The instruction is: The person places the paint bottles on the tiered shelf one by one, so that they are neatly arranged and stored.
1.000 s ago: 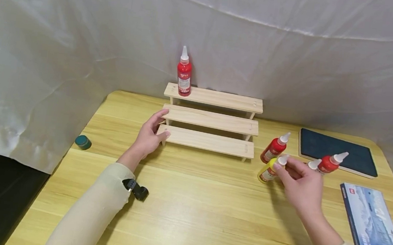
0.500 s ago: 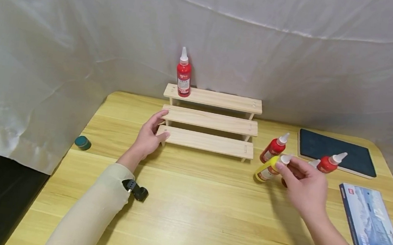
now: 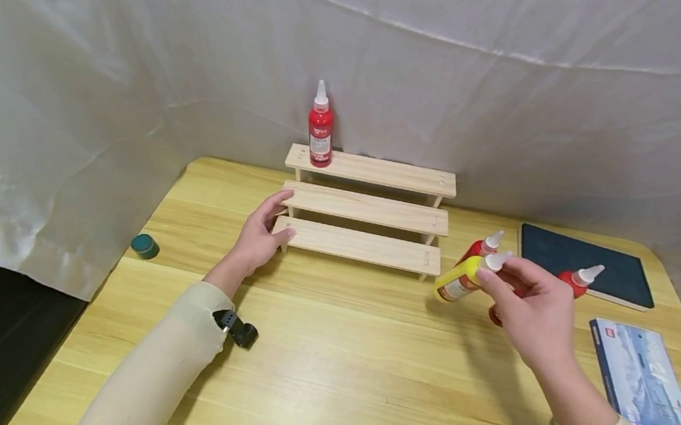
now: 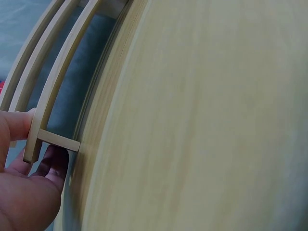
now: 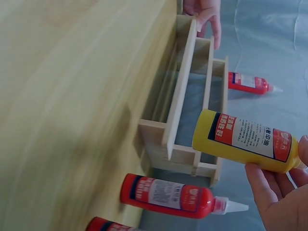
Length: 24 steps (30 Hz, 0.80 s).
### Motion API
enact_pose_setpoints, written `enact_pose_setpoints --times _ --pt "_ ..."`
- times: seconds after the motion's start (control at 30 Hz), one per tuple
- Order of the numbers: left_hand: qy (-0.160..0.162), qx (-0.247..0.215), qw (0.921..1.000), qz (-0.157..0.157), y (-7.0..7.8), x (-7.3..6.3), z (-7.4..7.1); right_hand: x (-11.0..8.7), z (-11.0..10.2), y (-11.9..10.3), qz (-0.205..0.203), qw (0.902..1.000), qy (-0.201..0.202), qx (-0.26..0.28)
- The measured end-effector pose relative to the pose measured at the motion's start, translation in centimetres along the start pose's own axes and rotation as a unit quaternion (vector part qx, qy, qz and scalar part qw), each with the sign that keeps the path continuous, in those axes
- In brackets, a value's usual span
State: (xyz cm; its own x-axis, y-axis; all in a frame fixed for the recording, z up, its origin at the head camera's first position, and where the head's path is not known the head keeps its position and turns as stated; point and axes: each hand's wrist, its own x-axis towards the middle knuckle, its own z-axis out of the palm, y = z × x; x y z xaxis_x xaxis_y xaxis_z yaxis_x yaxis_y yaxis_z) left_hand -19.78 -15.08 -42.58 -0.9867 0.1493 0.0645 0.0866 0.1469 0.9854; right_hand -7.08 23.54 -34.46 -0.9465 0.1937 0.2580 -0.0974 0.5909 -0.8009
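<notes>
A yellow squeeze bottle (image 3: 456, 280) with a white nozzle cap hangs tilted above the table, pinched near its top by my right hand (image 3: 535, 315). The right wrist view shows the label on this yellow bottle (image 5: 248, 139). My left hand (image 3: 256, 236) grips the left end of a three-step wooden rack (image 3: 358, 244). In the left wrist view the fingers of that hand (image 4: 26, 195) wrap the end of a board. On the rack's top step, at the left, stands a red bottle (image 3: 320, 139). Another red bottle (image 3: 471, 250) stands partly behind the yellow one.
Behind my right hand is a red bottle (image 3: 575, 284), and part of a further red one (image 3: 495, 316) shows beneath the fingers. A dark notebook (image 3: 587, 263) and a blue flat box (image 3: 648, 388) lie on the right. A small teal jar (image 3: 144, 246) is at the left edge.
My right hand has lifted the yellow bottle, which has tilted further and shifted slightly left. The left hand and the rack stay put.
</notes>
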Motion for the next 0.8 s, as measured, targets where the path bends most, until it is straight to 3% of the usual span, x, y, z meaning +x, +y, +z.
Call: enact_pose_setpoints --times 0.43,0.67,0.8 --pt "-0.004 0.002 1.0000 0.006 0.0 0.0 -0.1 2.6 0.1 -2.5 -0.006 0.9982 -0.002 0.060" --pt "0.004 -0.007 1.0000 0.005 -2.6 1.1 -0.3 4.3 0.2 -4.1 0.011 0.9968 0.006 0.079" --pt "0.002 -0.009 0.9999 0.006 -1.2 0.6 -0.2 5.3 0.2 -5.0 0.012 0.9916 0.004 0.129"
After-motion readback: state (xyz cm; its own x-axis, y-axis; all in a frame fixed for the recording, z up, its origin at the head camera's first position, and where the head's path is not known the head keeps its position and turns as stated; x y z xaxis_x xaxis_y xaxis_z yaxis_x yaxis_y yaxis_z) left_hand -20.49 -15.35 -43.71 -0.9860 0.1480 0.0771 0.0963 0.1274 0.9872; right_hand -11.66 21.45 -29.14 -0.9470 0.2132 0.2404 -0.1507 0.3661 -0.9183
